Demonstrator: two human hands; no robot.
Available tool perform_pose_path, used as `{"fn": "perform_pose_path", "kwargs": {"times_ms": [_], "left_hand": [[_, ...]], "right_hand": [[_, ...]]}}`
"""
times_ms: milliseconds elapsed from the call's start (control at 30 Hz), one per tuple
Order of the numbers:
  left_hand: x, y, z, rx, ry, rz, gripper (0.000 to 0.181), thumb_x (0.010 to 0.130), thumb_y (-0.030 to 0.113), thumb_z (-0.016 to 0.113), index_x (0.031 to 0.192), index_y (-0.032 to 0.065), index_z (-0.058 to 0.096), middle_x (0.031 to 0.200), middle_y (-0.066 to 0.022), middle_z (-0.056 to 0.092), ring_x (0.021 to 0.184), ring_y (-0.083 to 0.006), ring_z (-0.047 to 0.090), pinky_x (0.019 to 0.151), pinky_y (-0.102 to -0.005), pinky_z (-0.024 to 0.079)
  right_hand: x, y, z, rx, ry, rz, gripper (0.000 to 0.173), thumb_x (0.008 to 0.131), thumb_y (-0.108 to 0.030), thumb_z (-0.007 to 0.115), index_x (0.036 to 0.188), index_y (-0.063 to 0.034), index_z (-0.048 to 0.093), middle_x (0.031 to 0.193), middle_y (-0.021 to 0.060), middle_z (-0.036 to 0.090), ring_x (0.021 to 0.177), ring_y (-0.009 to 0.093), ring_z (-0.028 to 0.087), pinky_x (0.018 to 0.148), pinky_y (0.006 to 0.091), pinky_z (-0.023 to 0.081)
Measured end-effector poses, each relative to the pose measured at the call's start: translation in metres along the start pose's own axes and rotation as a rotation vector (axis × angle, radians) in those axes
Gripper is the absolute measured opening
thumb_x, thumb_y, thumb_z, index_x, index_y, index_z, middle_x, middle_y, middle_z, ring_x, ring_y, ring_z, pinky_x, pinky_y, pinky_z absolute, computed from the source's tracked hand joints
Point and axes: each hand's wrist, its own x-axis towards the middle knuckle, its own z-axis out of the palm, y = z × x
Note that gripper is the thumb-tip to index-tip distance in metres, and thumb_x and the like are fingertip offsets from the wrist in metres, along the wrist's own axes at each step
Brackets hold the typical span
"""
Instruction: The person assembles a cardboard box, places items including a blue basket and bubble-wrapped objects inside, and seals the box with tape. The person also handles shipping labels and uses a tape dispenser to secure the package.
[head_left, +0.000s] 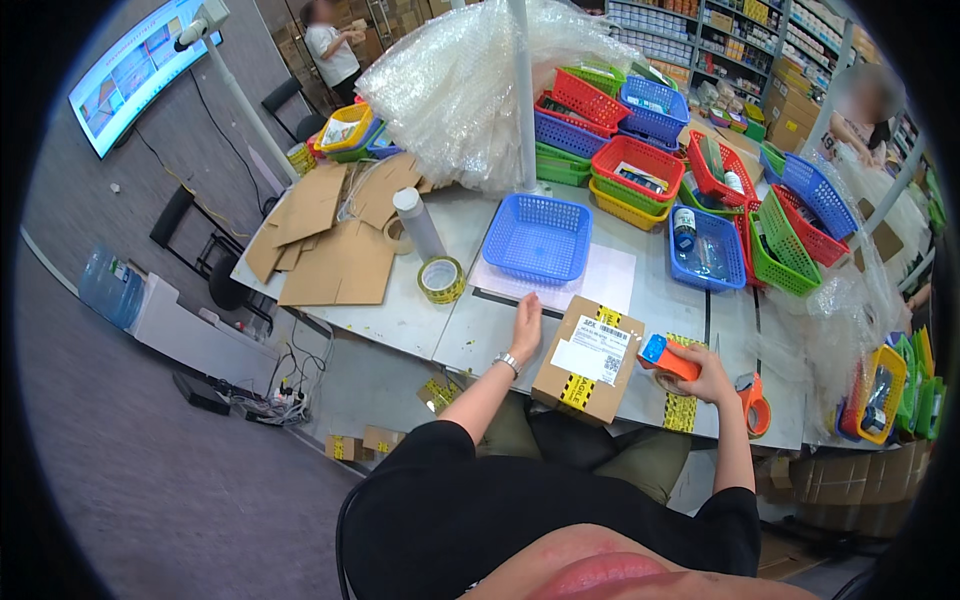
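Observation:
A taped cardboard box (559, 373) stands at the table's near edge, with a white printed label (592, 351) and yellow-and-black tape across its top. My left hand (529, 328) is held up just left of the box, extended and holding nothing; a gap shows between them. On the box's other side, my right hand (705, 373) grips an orange tape dispenser (677, 364) with a blue head pointing toward the box. Beneath that dispenser, strips of yellow-and-black tape (680, 411) lie on the tabletop. A second orange tape dispenser (755, 409) rests to the right of my right hand.
Beyond the box sits a blue plastic basket (536, 236). A tape roll (441, 280), a grey cylinder (420, 225) and flat cardboard sheets (337, 262) are on the left. Bubble wrap (457, 90) and filled baskets (637, 169) line the back. Two people are farther off.

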Motion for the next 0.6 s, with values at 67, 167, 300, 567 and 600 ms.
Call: {"fn": "perform_pose_path", "kwargs": {"times_ms": [67,167,300,567,600], "left_hand": [[0.004,-0.007,0.009,-0.287,-0.182,-0.251,0.078,0.098,0.061,0.024,0.148,0.0007,0.027,0.149,-0.0162,0.035,0.136,-0.0245,0.034,0.113,-0.0361,0.025],[-0.013,0.045,0.024,-0.344,-0.388,-0.324,0.084,0.098,0.063,0.020,0.147,-0.0043,0.024,0.149,-0.0175,0.035,0.137,-0.0230,0.033,0.114,-0.0358,0.024],[0.002,0.066,0.022,0.612,0.447,0.057,0.071,0.099,0.048,0.038,0.144,-0.0067,0.029,0.148,-0.0243,0.033,0.139,-0.0331,0.030,0.114,-0.0425,0.022],[-0.062,0.116,0.095,1.133,-0.390,0.692,0.078,0.091,0.044,0.045,0.147,-0.0049,0.022,0.154,-0.0219,0.020,0.145,-0.0310,0.017,0.117,-0.0466,0.016],[-0.064,0.117,0.095,1.153,-0.423,0.661,0.085,0.084,0.044,0.051,0.147,-0.0046,0.021,0.155,-0.0217,0.019,0.146,-0.0303,0.016,0.116,-0.0473,0.016]], "right_hand": [[0.002,0.003,0.004,-0.002,-0.003,0.014,0.065,0.061,-0.012,0.075,0.125,-0.0141,0.063,0.098,0.0142,0.063,0.092,0.032,0.061,0.084,0.0367,0.049],[-0.005,0.008,0.006,-0.023,0.030,0.016,0.065,0.061,-0.011,0.075,0.125,-0.0145,0.063,0.100,0.0141,0.064,0.093,0.031,0.061,0.085,0.0366,0.049],[-0.005,0.013,0.015,0.034,0.023,-0.036,0.065,0.061,-0.010,0.074,0.125,-0.0136,0.063,0.101,0.0143,0.064,0.094,0.031,0.061,0.086,0.0363,0.049],[-0.021,0.008,0.022,0.032,-0.014,-0.045,0.071,0.062,-0.014,0.077,0.130,-0.0184,0.059,0.101,0.0139,0.060,0.092,0.031,0.061,0.084,0.0375,0.048],[-0.030,-0.001,0.016,0.085,-0.023,-0.005,0.074,0.059,-0.010,0.076,0.131,-0.0150,0.058,0.104,0.0128,0.062,0.095,0.029,0.060,0.087,0.0353,0.048]]}}
